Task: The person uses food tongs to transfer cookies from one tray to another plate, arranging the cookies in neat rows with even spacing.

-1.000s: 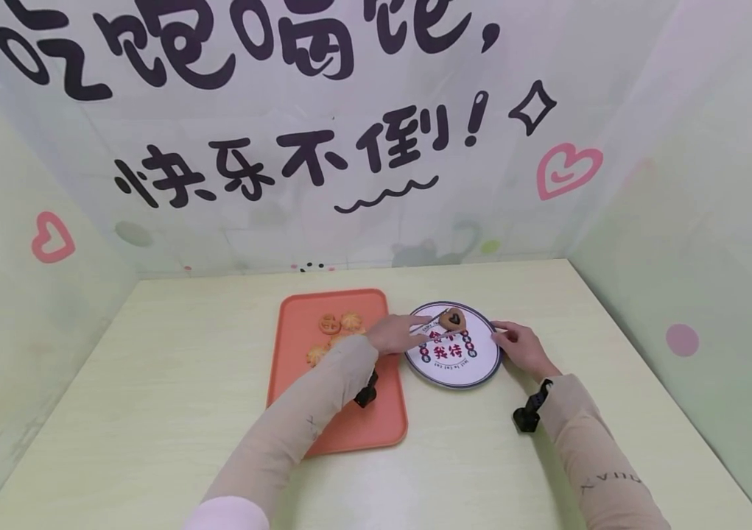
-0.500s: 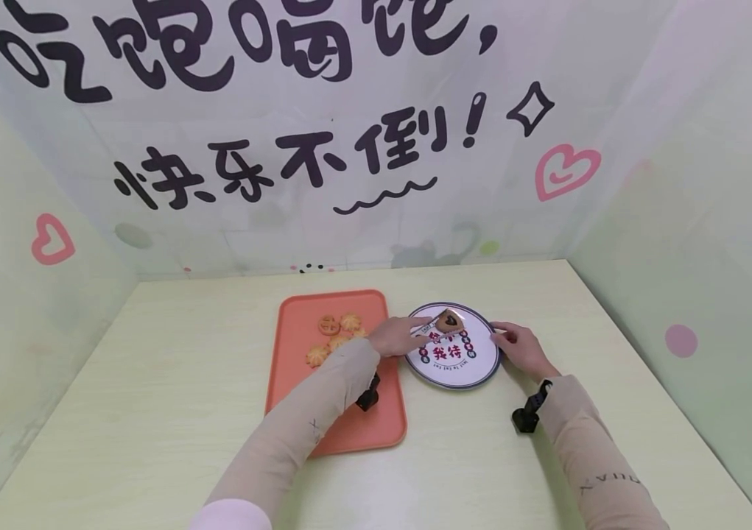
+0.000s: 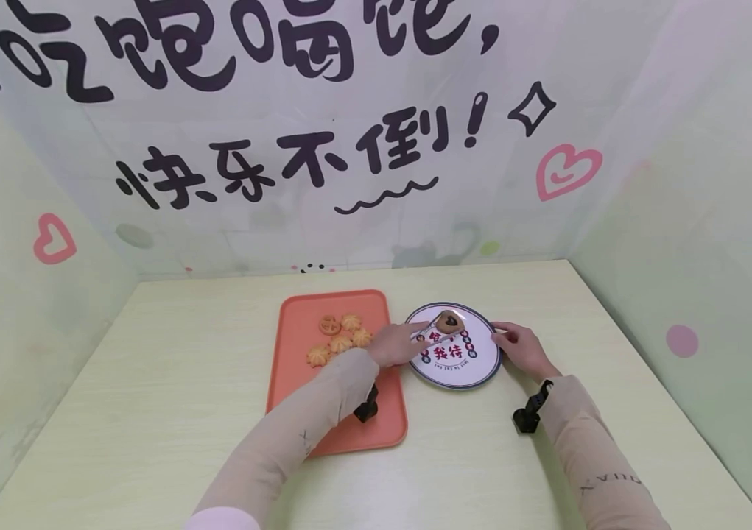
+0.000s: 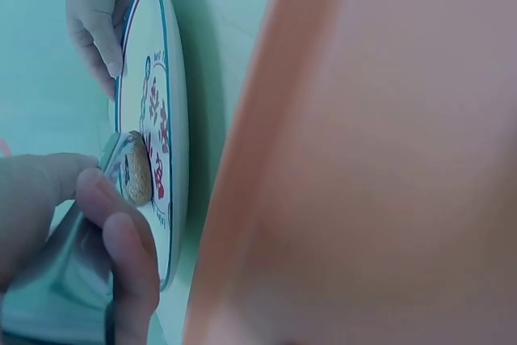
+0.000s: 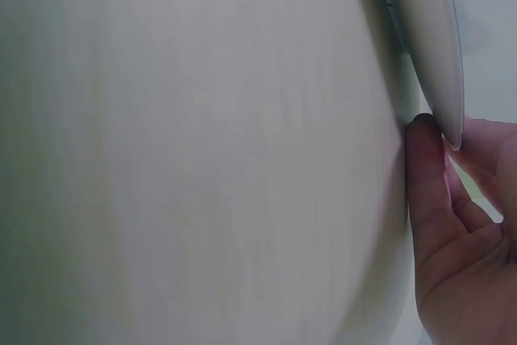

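My left hand (image 3: 397, 346) grips metal tongs (image 4: 69, 288), its fingers curled round the arms in the left wrist view. Spread apart, the tong arms reach to either side of a brown cookie with a dark heart in its middle (image 3: 450, 322). The cookie lies toward the back of a white plate (image 3: 482, 364) with a blue rim and red lettering. My right hand (image 3: 526, 352) pinches the plate's right edge, thumb on top; the right wrist view shows fingers (image 5: 428, 171) under the rim.
An orange tray (image 3: 376, 427) stands left of the plate, partly under my left forearm. Several golden cookies (image 3: 340, 344) lie on it, one of them round with a pattern of holes (image 3: 329, 324). Printed walls (image 3: 349, 243) enclose the table at the back and sides.
The heart cookie has shifted slightly left on the plate. The tong arms look wider apart than half a second ago, and my left hand sits a little lower. My right hand keeps its hold.
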A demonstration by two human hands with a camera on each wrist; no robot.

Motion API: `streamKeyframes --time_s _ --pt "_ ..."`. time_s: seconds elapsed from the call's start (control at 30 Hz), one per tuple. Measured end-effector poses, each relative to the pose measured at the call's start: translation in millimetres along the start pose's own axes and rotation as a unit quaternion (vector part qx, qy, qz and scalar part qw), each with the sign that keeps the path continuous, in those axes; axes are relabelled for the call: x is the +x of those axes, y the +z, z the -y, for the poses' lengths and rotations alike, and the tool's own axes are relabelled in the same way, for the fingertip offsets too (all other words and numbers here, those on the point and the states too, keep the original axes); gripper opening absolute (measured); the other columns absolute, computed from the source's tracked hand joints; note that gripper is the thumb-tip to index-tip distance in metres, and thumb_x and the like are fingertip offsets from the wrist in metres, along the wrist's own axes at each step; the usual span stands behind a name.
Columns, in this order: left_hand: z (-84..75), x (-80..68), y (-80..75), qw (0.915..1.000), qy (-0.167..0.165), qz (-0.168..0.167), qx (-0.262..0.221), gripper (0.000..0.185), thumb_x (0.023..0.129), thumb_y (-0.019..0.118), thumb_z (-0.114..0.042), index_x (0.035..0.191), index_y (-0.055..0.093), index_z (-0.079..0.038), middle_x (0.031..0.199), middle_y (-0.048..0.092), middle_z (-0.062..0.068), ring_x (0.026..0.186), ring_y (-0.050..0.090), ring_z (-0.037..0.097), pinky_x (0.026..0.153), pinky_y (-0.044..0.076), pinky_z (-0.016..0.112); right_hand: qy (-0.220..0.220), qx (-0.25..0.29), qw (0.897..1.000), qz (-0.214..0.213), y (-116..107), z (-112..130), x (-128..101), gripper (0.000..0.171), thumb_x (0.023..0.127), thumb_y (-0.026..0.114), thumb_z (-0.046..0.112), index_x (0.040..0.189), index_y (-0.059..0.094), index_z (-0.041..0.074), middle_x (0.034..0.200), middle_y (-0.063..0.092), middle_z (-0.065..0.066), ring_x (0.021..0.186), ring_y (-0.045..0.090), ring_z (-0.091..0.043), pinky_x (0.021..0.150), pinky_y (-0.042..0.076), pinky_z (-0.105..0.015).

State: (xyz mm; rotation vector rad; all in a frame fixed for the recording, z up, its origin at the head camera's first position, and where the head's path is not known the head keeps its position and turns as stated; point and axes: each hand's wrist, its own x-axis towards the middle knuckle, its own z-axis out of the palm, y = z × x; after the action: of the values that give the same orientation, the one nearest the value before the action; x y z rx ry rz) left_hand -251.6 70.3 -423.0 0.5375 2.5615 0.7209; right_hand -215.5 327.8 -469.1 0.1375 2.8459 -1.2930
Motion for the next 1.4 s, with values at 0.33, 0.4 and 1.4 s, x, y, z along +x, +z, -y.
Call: streamKeyframes --time_s 0.33,0.4,1.4 --pt "-0.7 2.5 7.3 0.9989 -0.035 0.009 -0.029 0.047 0.089 0.05 -0.038 0.134 0.039 -0.031 0.046 0.041 0.0 0.033 0.035 0.012 0.035 0.031 0.025 0.011 0.006 1.0 0.002 -0.8 -2.2 -0.2 0.039 0.091 0.049 0.014 0.126 0.046 -0.003 0.092 0.058 -0.017 0.074 0.051 -0.02 0.063 0.043 -0.027" --pt "-0.5 4.4 6.4 0.999 -0.032 0.012 -0.031 0.046 0.089 0.05 -0.038 0.134 0.04 -0.031 0.052 0.047 0.0 0.033 0.035 0.012 0.035 0.031 0.025 0.012 0.006 1.0 0.001 -0.9 -2.2 -0.2 0.039 0.091 0.049 0.014 0.126 0.046 -0.003 0.092 0.058 -0.017 0.074 0.051 -0.021 0.064 0.042 -0.027" --pt "-13.6 33.1 -39.9 0.9804 0.06 0.121 0.144 0.045 0.091 0.045 -0.039 0.134 0.037 -0.036 0.139 0.035 -0.002 0.115 0.039 0.015 0.089 0.032 0.028 0.011 0.004 1.0 0.006 0.1 0.4 1.0 0.04 0.092 0.049 0.016 0.127 0.045 -0.002 0.096 0.058 -0.019 0.078 0.053 -0.022 0.066 0.043 -0.028"
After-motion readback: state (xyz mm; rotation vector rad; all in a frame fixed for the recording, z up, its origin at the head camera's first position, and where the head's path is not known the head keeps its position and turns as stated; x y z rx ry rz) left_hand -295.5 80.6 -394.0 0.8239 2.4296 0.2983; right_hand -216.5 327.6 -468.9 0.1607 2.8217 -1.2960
